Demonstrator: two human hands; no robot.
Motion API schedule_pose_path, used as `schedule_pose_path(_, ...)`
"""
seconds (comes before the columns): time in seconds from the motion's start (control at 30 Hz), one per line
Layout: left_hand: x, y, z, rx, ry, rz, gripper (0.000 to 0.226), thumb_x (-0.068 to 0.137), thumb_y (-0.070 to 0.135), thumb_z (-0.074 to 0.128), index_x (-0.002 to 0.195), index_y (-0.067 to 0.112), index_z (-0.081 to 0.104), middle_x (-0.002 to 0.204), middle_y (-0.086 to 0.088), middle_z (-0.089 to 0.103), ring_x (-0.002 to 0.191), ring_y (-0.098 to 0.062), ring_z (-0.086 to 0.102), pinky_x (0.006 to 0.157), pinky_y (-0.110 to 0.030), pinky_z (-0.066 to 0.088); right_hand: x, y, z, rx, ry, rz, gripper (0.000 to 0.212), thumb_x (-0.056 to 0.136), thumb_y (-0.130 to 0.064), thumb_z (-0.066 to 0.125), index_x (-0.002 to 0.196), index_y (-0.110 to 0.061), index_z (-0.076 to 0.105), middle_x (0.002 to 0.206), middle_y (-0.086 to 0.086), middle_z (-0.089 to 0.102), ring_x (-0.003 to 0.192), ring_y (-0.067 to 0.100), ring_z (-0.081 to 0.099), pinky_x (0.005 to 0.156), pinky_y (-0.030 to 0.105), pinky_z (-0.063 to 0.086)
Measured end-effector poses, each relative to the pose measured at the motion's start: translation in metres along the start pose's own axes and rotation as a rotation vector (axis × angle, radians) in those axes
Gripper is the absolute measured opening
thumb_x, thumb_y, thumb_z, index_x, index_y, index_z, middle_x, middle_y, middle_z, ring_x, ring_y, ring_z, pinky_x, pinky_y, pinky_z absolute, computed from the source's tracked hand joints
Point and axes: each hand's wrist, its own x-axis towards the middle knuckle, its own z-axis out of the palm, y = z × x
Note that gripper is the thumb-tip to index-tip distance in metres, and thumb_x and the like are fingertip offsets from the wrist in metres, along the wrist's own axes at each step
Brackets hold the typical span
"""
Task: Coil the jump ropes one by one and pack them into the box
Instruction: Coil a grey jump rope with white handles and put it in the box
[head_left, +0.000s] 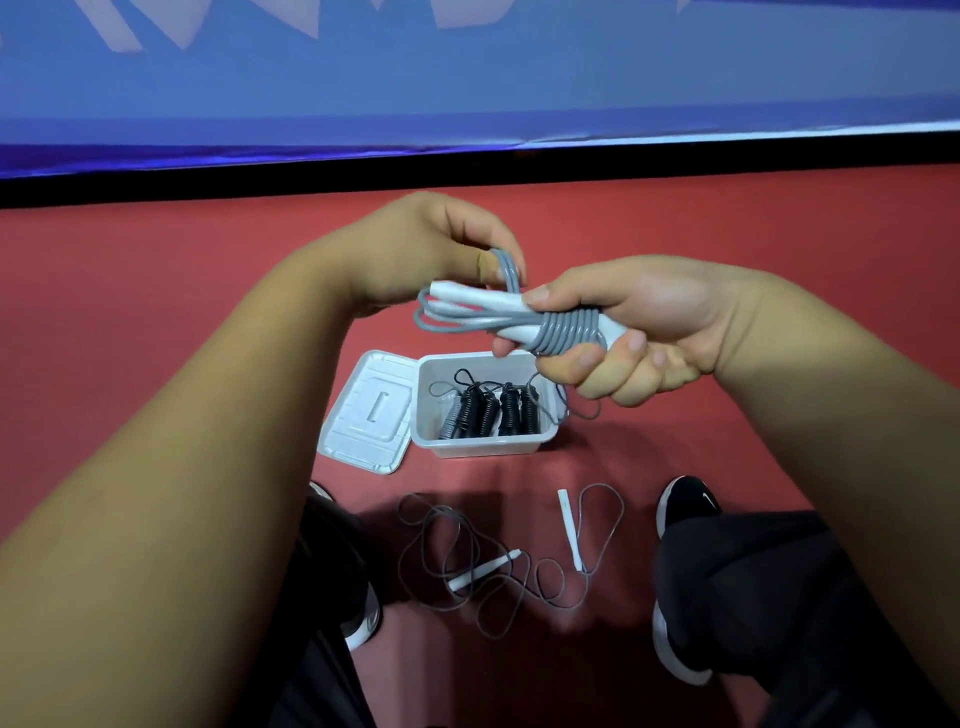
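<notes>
A: How many jump ropes do you count?

B: One held rope (566, 330), grey cord with two white handles, up in the air. One loose rope (483, 569) on the red floor (156, 312), also grey with two white handles, its cord sprawled in open loops between the left shoe (366, 621) and the right shoe (685, 501). Then the packed coils (498, 410) in the box: four or five dark bundles side by side, and I cannot tell the exact number.

A: And boxes?

B: One white box (483, 447), open, on the floor. One white lid (363, 415) lies tilted against its left side.

A: Where is the held rope relative to the hands?

B: Between the two hands, above the box in this view. The right hand (639, 332) has its fingers and thumb curled round the handles, where the cord is wound in tight turns. The left hand (421, 254) pinches a loop of the same cord just beside the handles' far ends. A few slack loops hang out to the left of the wound part, and a thin loop dangles below the right hand near the box's right rim.
</notes>
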Motion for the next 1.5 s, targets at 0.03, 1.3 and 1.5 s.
schedule_pose_path(0.03, 0.0, 0.001, -0.002, 0.025, 0.009, -0.004, 0.012, 0.094, -0.002, 0.07, 0.097, 0.006, 0.077, 0.086, -0.004, 0.077, 0.079, -0.013, 0.067, 0.077, -0.027, 0.057, 0.0, 0.002, -0.002, -0.03, 0.049, 0.008, 0.039, 0.102, -0.044, 0.052, 0.121, -0.015, 0.069, 0.072, 0.0, 0.041, 0.044, 0.001, 0.023, 0.036, 0.015, 0.017)
schedule_pose_path(1.3, -0.04, 0.031, 0.006, -0.214, 0.309, -0.008, 0.014, 0.105, 0.016, 0.061, 0.093, 0.014, 0.067, 0.101, -0.023, 0.074, 0.092, -0.022, 0.07, 0.09, -0.036, 0.053, 0.013, -0.039, 0.062, 0.383, 0.645, -0.58, 0.022, 0.099, -0.039, 0.051, 0.095, -0.018, 0.055, 0.072, 0.001, 0.054, 0.05, 0.006, 0.036, 0.037, 0.015, 0.016)
schedule_pose_path(1.5, -0.051, 0.039, 0.003, -0.207, 0.312, 0.078, 0.025, 0.109, 0.027, 0.054, 0.105, 0.01, 0.072, 0.07, 0.0, 0.046, 0.063, -0.013, 0.039, 0.069, -0.028, 0.042, 0.008, -0.045, 0.064, 0.35, 0.658, -0.643, 0.025, 0.097, -0.039, 0.054, 0.102, -0.014, 0.055, 0.08, 0.002, 0.053, 0.051, 0.007, 0.033, 0.038, 0.019, 0.021)
